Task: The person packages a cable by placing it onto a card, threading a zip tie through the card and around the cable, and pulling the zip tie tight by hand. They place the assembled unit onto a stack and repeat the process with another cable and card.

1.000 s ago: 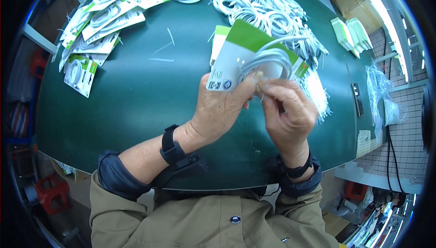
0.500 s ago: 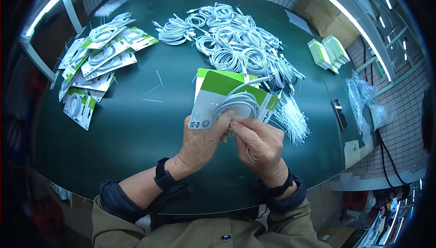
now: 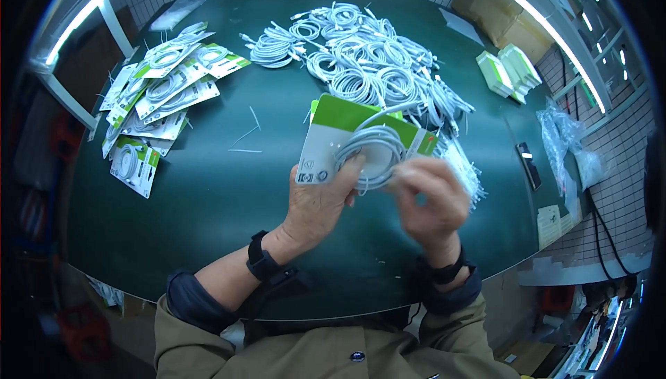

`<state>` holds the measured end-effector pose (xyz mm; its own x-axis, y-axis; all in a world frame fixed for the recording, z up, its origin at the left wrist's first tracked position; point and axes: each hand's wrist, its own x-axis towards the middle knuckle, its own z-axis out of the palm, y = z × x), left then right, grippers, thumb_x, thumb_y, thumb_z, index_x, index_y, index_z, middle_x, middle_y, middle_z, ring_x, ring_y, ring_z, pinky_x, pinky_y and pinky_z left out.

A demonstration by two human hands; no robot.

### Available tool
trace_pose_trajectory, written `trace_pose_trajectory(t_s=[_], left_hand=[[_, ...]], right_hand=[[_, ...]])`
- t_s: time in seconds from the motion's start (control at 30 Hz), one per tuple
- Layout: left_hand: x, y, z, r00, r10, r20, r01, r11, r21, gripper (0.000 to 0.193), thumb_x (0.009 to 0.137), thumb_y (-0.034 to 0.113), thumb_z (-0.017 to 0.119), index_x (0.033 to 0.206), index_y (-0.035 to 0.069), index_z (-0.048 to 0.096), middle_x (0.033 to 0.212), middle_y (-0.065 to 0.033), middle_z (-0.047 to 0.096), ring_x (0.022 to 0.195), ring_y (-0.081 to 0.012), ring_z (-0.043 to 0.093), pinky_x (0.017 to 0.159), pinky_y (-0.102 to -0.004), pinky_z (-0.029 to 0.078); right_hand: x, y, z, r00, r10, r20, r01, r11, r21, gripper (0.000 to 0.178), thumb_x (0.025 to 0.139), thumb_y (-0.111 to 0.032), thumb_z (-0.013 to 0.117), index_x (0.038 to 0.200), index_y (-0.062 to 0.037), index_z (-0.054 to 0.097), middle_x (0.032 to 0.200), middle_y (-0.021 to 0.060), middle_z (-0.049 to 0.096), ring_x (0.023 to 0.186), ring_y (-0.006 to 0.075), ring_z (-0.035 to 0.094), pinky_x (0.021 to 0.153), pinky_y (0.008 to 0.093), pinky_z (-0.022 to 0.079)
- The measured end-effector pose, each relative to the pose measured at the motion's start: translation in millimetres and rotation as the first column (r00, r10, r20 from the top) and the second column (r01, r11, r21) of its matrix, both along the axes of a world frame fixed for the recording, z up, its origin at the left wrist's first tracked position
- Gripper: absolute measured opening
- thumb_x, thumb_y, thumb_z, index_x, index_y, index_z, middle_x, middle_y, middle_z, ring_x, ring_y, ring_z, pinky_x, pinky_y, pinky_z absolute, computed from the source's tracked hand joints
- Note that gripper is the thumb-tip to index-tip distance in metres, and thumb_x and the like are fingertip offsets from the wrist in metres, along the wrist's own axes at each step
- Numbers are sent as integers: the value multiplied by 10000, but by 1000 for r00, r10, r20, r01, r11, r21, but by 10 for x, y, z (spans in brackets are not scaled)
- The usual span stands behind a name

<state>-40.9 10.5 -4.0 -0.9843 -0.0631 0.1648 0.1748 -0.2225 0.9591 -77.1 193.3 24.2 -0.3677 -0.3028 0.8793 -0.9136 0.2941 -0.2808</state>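
My left hand (image 3: 316, 205) grips a green-and-white packaging card (image 3: 320, 140) by its lower edge, thumb pressed on the front. A coiled white cable (image 3: 372, 147) lies against that card, and its straight end runs up to the right. At the coil's lower right is my right hand (image 3: 436, 202), blurred by motion. Its thumb and forefinger curl together in a pinch, but what they hold, if anything, cannot be made out. Beyond the card spreads a large heap of coiled white cables (image 3: 364, 53). Thin white ties (image 3: 463, 171) lie in a bundle behind my right hand.
Carded cables (image 3: 163, 95) are piled at the left. A few loose ties (image 3: 248, 136) lie on the dark green table (image 3: 208, 205). Toward the right are stacks of green-and-white cards (image 3: 510, 72), a phone (image 3: 528, 165) and clear plastic bags (image 3: 565, 143). A cardboard box (image 3: 506, 22) stands behind.
My right hand has moved away to the right from beside my left thumb, uncovering the coil's lower part. The left hand keeps hold of the card. The whole view has shifted slightly.
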Motion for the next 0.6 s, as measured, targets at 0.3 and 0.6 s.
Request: trace_pose_trajectory(t_s=[0.3,0.6], left_hand=[[9,96,155,999,-20,-31,27,966,258,171,989,104,672,1120,0,634,910,-59,683,621,-93,613,479,-233,472],[87,136,212,997,-81,-7,80,974,211,183,969,66,676,1127,-8,619,919,-74,684,613,-103,608,464,-241,467]], right_hand=[[-356,368,-303,496,555,669,191,681,-707,156,1009,-116,663,1114,-2,679,972,88,724,717,107,644,611,244,507],[-147,385,-748,-199,783,589,-177,562,-808,298,969,-168,697,1220,-13,658,1032,112,731,764,116,660,584,190,504]])
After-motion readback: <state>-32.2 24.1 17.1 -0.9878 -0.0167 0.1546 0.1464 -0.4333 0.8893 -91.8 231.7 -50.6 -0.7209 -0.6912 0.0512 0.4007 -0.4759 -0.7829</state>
